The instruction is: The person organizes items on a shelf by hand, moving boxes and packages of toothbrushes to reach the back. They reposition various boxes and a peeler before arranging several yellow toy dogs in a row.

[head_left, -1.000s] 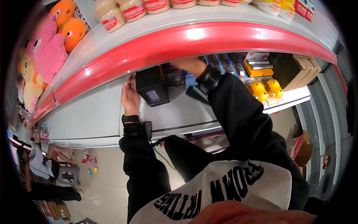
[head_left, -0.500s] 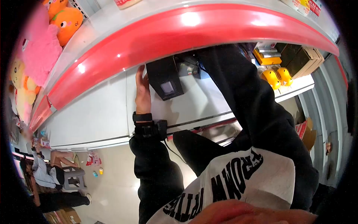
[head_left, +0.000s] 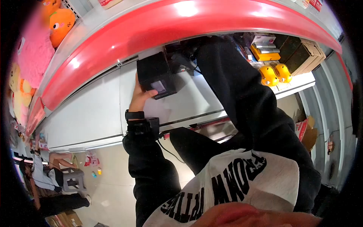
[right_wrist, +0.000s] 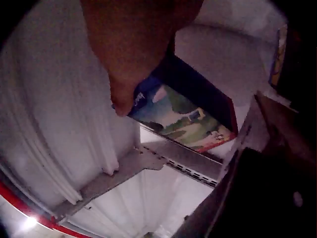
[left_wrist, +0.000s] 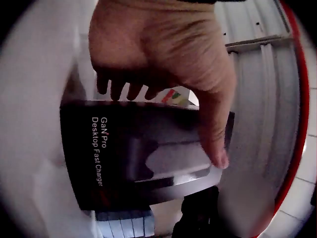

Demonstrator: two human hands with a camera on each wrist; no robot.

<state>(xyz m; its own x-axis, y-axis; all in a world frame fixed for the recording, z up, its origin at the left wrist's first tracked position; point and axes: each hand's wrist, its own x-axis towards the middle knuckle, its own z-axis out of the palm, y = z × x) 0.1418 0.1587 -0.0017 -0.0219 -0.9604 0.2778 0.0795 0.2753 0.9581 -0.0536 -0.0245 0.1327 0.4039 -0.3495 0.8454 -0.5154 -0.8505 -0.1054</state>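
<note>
My left hand [head_left: 140, 95] grips a black desktop fast charger box [head_left: 154, 70] by its left side, thumb over the front face. In the left wrist view the printed side of the same charger box [left_wrist: 143, 156] shows, with the thumb pressed on it and the other fingertips at its far edge. My right hand [right_wrist: 136, 49] is hidden under the red-edged shelf in the head view. Dim in the right wrist view, it holds a small box with a colourful landscape picture [right_wrist: 183, 116], thumb against one corner.
A red shelf edge [head_left: 124, 39] curves above the white lower shelf [head_left: 90, 102]. On the right stand yellow toys [head_left: 269, 75] and a cardboard box [head_left: 308, 56]. Plush toys [head_left: 34, 56] sit at the upper left; another person [head_left: 43, 174] is on the floor side beyond.
My left hand, flat beside the charger box before, now has its thumb around the front. The right hand has reached deeper under the upper shelf and out of the head view.
</note>
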